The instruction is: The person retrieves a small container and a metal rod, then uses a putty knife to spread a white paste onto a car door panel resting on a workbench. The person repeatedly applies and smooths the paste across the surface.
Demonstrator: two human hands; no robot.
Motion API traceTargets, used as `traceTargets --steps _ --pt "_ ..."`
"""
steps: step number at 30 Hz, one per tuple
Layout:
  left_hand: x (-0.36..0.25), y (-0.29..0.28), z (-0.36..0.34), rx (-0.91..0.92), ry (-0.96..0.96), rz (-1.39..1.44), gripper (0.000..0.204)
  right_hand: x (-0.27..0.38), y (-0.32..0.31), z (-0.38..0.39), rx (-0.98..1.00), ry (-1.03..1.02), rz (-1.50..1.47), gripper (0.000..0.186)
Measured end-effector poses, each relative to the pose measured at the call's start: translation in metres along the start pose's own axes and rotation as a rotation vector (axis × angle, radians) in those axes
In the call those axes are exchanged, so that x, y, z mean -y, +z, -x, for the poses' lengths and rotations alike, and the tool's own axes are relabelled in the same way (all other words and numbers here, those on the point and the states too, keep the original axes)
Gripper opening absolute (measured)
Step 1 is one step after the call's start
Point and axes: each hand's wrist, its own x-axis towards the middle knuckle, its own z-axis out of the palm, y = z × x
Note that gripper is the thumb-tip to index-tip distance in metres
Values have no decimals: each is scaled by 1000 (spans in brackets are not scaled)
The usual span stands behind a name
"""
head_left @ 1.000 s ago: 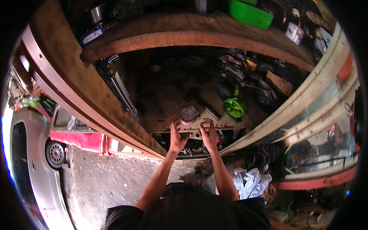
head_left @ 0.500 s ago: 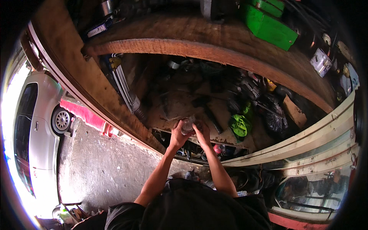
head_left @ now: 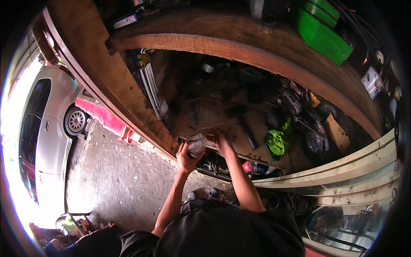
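My left hand is closed round a small, whitish, partly see-through round container, held tilted at the front edge of a cluttered wooden shelf. Just right of it is my right hand, its fingers bent toward the container. Those fingers lie in shadow; whether they pinch anything is unclear. Behind my right hand, a dark hammer-like tool lies on the shelf. Farther right sits a bright green plastic bag.
A thick wooden beam spans above the shelf, with a green metal box on top. Long silver rods stand at the left wall. Below are a red bottle and other clutter. A silver car is parked at left.
My left hand has moved left with the container and tilted it. My right hand has come off it, leaving a small gap. The whole view has shifted a little.
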Motion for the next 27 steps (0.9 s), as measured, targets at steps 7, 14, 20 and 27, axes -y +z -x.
traceTargets --steps 7,14,20,27 --pt "5 -20 11 -12 -40 -15 46 -3 10 -35 -231 -19 244 24" --pt "-5 -35 18 9 22 -19 47 1 24 -2 -319 -171 76 18" --pt "-13 -48 36 57 39 25 48 2 5 67 -217 -371 -3 12" --pt "-7 -56 59 61 20 59 48 -13 -29 110 -268 -503 30 16"
